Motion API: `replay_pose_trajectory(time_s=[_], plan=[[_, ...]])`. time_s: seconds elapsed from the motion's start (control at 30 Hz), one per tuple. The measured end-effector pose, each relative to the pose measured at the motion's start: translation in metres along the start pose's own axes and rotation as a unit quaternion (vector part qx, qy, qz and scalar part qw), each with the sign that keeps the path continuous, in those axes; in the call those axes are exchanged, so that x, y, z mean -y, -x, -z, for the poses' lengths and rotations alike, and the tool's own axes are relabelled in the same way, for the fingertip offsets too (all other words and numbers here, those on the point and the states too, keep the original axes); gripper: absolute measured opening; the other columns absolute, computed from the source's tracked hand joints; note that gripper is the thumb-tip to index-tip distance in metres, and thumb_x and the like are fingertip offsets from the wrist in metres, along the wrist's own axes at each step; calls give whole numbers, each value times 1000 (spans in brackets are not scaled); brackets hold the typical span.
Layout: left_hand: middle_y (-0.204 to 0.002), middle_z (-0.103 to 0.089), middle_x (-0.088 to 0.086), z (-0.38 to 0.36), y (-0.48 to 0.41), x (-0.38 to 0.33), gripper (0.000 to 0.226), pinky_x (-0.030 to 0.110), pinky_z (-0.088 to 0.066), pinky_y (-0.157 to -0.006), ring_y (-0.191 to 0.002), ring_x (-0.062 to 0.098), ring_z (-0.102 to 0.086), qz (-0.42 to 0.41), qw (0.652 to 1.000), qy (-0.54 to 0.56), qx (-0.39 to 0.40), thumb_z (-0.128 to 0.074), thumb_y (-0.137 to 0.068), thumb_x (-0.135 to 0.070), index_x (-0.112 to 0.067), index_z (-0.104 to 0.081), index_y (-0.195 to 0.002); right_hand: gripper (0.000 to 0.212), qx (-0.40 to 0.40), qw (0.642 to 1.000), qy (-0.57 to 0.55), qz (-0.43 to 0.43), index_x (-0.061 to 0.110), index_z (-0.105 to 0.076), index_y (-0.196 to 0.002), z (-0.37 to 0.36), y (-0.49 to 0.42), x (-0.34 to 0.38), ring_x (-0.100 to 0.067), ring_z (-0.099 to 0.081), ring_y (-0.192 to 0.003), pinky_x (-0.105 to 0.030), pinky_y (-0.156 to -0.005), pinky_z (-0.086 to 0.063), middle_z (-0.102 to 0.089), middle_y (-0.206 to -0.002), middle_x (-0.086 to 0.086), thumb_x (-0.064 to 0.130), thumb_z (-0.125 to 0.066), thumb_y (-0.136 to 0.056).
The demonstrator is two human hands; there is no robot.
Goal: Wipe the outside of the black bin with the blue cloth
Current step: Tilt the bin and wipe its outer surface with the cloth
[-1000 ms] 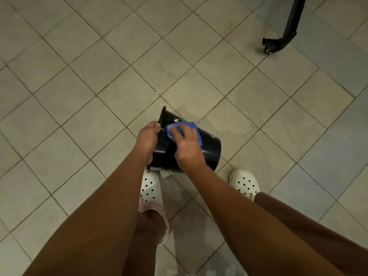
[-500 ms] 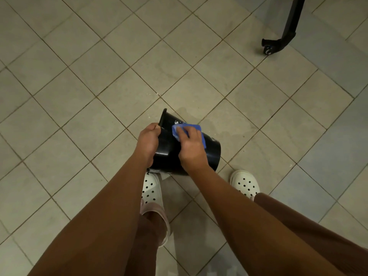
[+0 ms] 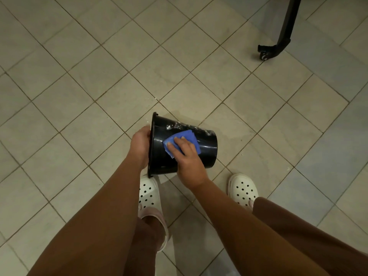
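Note:
The black bin (image 3: 207,148) is held on its side above the tiled floor, its open rim to the left and its base to the right. White smears mark its upper side. My left hand (image 3: 140,145) grips the rim. My right hand (image 3: 186,156) presses the folded blue cloth (image 3: 187,137) flat against the bin's outer wall, fingers spread over the cloth. The bin's inside is hidden from view.
Beige floor tiles (image 3: 79,96) lie all around. My two feet in white perforated clogs (image 3: 148,194) (image 3: 243,189) stand just below the bin. A black furniture leg with a caster (image 3: 276,44) stands at the upper right. A damp patch shows on the floor right of the bin.
My right hand has slid the blue cloth slightly to the right along the bin's wall. My left hand keeps its grip on the rim.

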State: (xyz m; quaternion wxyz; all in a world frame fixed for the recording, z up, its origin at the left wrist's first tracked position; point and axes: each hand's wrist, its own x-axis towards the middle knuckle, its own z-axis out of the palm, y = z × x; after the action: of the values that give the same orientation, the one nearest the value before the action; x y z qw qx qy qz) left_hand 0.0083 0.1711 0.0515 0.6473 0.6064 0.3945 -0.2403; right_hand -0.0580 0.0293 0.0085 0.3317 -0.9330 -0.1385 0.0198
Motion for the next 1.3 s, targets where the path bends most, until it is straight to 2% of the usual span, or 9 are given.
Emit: replay_pose_trajectory(time_s=[0.1, 0.27, 0.37, 0.47, 0.67, 0.9, 1.07, 1.17, 1.3], plan=[[-96, -72, 18, -4, -6, -3, 58, 43, -57, -83, -89, 33, -71, -23, 998, -30, -46, -33, -101, -53, -7, -69, -101, 52, 17, 999, 13, 38, 10, -53, -131, -1, 10, -14, -36, -43, -127, -45, -103, -38, -50, -134, -16, -1, -60, -80], [-107, -70, 21, -8, -8, -9, 42, 51, -54, -92, -98, 37, -68, -31, 998, -40, -46, -40, -99, -44, -11, -67, -106, 50, 16, 995, 31, 89, 15, -49, -133, -4, 25, -18, -33, -36, -132, -53, -105, -35, -47, -139, -10, 8, -44, -84], [-105, -70, 20, -9, -7, -7, 39, 47, -55, -90, -96, 35, -68, -27, 999, -24, -40, -40, -103, -38, -9, -67, -104, 59, 24, 993, 36, 107, 15, -44, -136, -4, 15, -14, -34, -24, -138, -53, -110, -25, -40, -145, -9, 0, -51, -80], [-103, -70, 20, -8, -7, -5, 37, 47, -54, -88, -96, 34, -68, -31, 999, -18, -35, -40, -102, -36, -10, -67, -99, 72, 27, 997, 4, 76, 9, -44, -137, -5, -10, -3, -38, -24, -138, -57, -108, -27, -39, -145, -13, -11, -65, -71], [-106, -69, 22, -13, -6, -3, 32, 50, -56, -88, -95, 37, -68, -23, 998, -9, -53, -43, -101, -34, -12, -67, -99, 68, -43, 999, -10, -23, 7, -46, -135, -11, -4, -2, -35, -27, -137, -52, -111, -23, -42, -143, -15, -11, -68, -72], [-105, -70, 20, -13, -4, -2, 35, 53, -53, -93, -101, 38, -67, -25, 998, -26, -43, -40, -103, -34, -14, -68, -96, 60, -30, 999, -23, 30, 0, -52, -128, -8, -12, 2, -40, -35, -132, -54, -109, -26, -47, -137, -21, -13, -65, -71], [-100, -70, 19, -19, -3, 1, 34, 45, -56, -83, -93, 35, -68, -37, 998, -33, -48, -41, -103, -32, -14, -69, -92, 58, -53, 995, -30, -77, -2, -51, -128, -7, -26, -1, -44, -38, -129, -58, -104, -33, -49, -133, -25, -13, -61, -72], [-96, -68, 18, -17, -5, 0, 33, 45, -56, -83, -89, 33, -66, -39, 997, -35, -53, -42, -103, -32, -14, -66, -91, 66, -60, 997, -10, -57, -1, -53, -126, -14, -10, 8, -42, -41, -128, -56, -107, -28, -51, -132, -24, -15, -70, -64], [-90, -70, 13, -13, -5, 0, 35, 37, -55, -77, -84, 27, -68, -46, 998, -25, -45, -39, -105, -28, -12, -66, -90, 60, -10, 999, -41, -1, 2, -51, -130, -16, -14, 21, -40, -32, -134, -53, -111, -23, -45, -138, -21, -10, -64, -72]])
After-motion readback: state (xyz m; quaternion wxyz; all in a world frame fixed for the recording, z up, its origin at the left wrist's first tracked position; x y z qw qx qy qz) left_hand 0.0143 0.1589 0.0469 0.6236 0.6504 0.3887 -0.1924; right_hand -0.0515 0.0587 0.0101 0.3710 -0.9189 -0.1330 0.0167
